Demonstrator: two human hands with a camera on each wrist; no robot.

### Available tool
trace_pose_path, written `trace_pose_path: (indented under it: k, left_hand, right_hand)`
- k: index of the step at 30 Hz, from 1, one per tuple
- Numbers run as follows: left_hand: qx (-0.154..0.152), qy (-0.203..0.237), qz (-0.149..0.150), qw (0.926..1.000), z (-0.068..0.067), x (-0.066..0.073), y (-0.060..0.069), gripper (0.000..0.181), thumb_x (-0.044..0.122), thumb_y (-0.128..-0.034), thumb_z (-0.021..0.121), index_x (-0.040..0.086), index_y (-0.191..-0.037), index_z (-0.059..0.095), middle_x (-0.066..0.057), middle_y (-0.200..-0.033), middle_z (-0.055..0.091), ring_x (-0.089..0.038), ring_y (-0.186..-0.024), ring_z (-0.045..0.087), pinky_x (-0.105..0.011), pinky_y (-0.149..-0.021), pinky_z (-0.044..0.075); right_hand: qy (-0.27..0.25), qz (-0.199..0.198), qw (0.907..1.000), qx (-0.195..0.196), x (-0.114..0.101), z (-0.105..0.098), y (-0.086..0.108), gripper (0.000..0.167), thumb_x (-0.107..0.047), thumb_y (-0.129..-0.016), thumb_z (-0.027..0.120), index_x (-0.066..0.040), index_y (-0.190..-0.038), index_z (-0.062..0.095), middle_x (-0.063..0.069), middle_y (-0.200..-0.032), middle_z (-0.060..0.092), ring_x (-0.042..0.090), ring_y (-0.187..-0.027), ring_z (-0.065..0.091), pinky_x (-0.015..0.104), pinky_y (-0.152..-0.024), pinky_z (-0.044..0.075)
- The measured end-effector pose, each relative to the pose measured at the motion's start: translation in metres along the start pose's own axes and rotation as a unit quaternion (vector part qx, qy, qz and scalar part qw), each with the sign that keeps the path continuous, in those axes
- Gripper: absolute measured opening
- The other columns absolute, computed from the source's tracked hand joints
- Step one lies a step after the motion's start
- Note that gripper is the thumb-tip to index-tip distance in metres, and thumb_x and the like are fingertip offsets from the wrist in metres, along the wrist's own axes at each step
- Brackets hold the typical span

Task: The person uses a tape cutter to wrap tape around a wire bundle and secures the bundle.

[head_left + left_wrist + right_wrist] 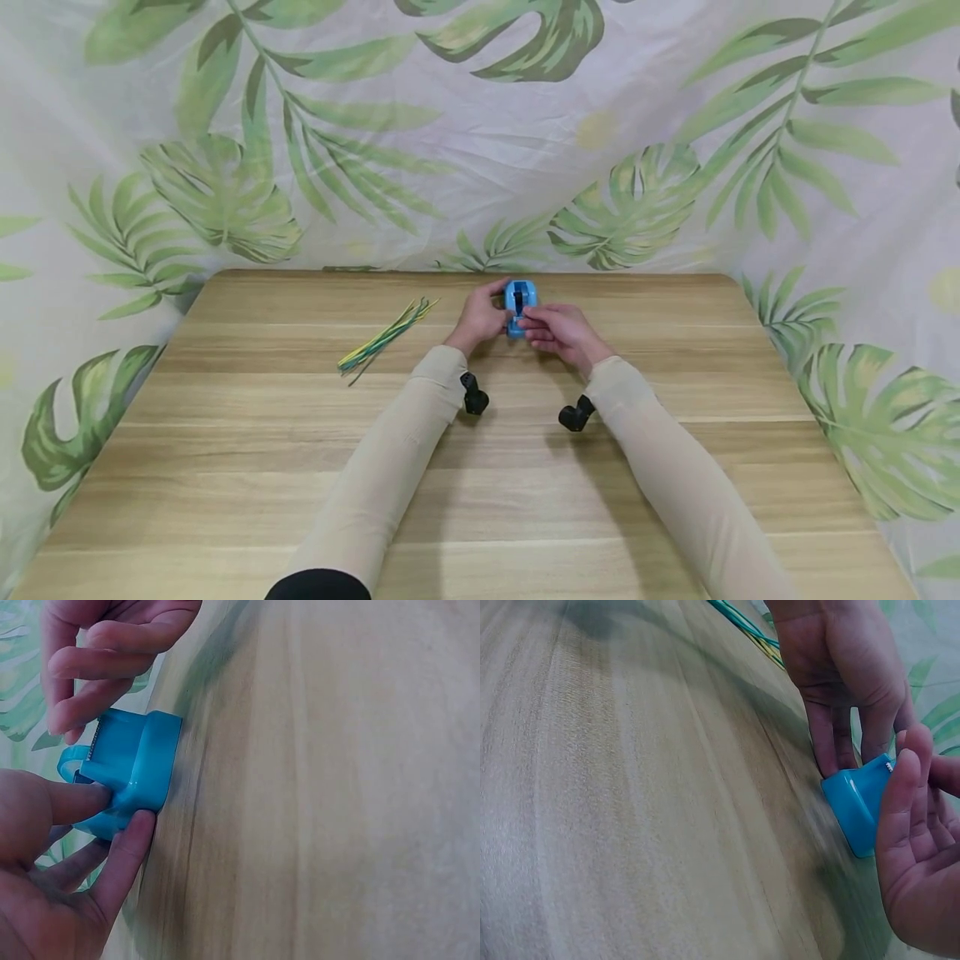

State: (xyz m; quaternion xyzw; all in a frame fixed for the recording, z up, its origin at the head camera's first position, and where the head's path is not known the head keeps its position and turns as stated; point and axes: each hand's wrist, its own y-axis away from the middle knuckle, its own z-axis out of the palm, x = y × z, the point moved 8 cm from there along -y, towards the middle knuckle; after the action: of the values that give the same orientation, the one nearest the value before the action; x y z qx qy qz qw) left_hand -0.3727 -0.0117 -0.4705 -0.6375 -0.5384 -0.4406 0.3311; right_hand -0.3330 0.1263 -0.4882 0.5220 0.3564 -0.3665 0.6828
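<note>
A blue tape dispenser [528,292] with a serrated cutting edge stands on the table near its far edge. My left hand [482,318] holds it from the left, with the thumb and fingers [129,851] on its body in the left wrist view. My right hand [562,332] is at the near end of the dispenser [851,806], its fingers bent close beside the serrated edge. In the right wrist view its fingers partly cover the dispenser. Whether a strip of tape lies between the right fingertips cannot be made out.
A loose bundle of thin green and yellow strands [386,337] lies left of the hands. The wooden table [300,475] ends just beyond the dispenser, where a leaf-patterned cloth [510,167] hangs. Small black cameras [474,395] sit at both wrists.
</note>
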Motion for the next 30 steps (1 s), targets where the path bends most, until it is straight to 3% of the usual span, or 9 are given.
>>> trace_pose_path:
  k: [8, 20, 25, 30]
  left_hand:
    - [0.001, 0.001, 0.001, 1.0000, 0.001, -0.001, -0.001, 0.066, -0.008, -0.0908, 0.066, 0.008, -0.152, 0.045, -0.015, -0.146, 0.051, -0.021, -0.080, 0.062, -0.029, -0.062, 0.058]
    - [0.002, -0.008, 0.005, 1.0000, 0.001, -0.001, -0.002, 0.066, -0.007, -0.0906, 0.067, 0.008, -0.151, 0.045, -0.014, -0.145, 0.052, -0.015, -0.067, 0.057, -0.028, -0.060, 0.057]
    - [0.001, -0.005, 0.002, 1.0000, 0.001, -0.002, -0.002, 0.066, -0.007, -0.0916, 0.066, 0.009, -0.152, 0.045, -0.014, -0.146, 0.051, -0.015, -0.064, 0.055, -0.028, -0.059, 0.056]
    - [-0.001, 0.000, -0.001, 1.0000, 0.001, -0.002, -0.001, 0.066, -0.008, -0.0917, 0.065, 0.009, -0.152, 0.045, -0.014, -0.147, 0.050, -0.015, -0.064, 0.055, -0.029, -0.060, 0.057]
  right_hand:
    - [-0.007, 0.004, 1.0000, -0.004, 0.002, 0.001, 0.004, 0.019, -0.013, -0.102, 0.060, 0.001, -0.114, 0.063, 0.005, -0.082, 0.074, 0.011, -0.064, 0.068, 0.024, -0.062, 0.057]
    - [-0.016, 0.013, 0.9998, -0.001, 0.006, -0.001, 0.006, 0.025, -0.012, -0.101, 0.062, 0.003, -0.121, 0.063, 0.007, -0.088, 0.075, 0.013, -0.073, 0.071, 0.029, -0.074, 0.059]
    - [-0.031, 0.017, 0.9994, -0.003, 0.009, -0.002, 0.006, 0.019, -0.010, -0.101, 0.062, 0.002, -0.116, 0.065, 0.007, -0.088, 0.075, 0.013, -0.073, 0.072, 0.028, -0.071, 0.059]
    - [-0.040, 0.019, 0.9990, -0.006, 0.012, -0.001, 0.009, 0.025, -0.009, -0.101, 0.062, 0.005, -0.121, 0.063, 0.008, -0.087, 0.075, 0.014, -0.072, 0.072, 0.027, -0.068, 0.059]
